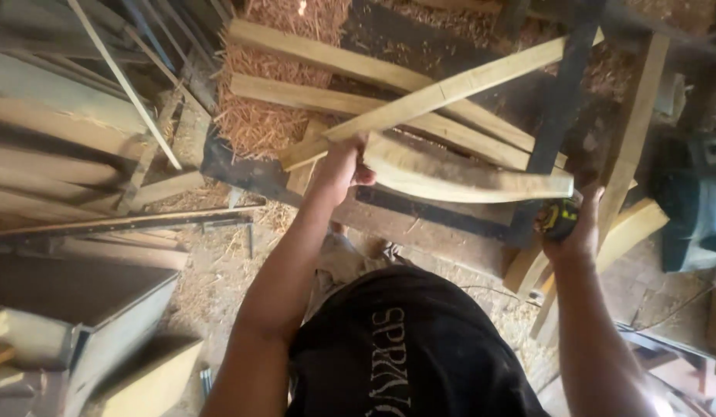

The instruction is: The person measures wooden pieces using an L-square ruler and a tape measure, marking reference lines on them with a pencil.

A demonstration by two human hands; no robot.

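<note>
My left hand (339, 166) grips the near end of a curved pale wooden piece (466, 176) that arcs to the right, held above a dark workbench (242, 166). Right at the far tip of that curved piece, my right hand (572, 230) is closed on a yellow and black tape measure (559, 218). Several straight pale wood strips (443, 93) lie crossed on the bench just behind the curved piece, one slanting up to the right.
Wood shavings (265, 116) are heaped at the back of the bench. Planks (57, 147) are stacked at the left, above a grey metal box (103, 309). Another curved wood piece (628, 228) leans at the right beside a dark green machine (694, 208). Sawdust covers the floor.
</note>
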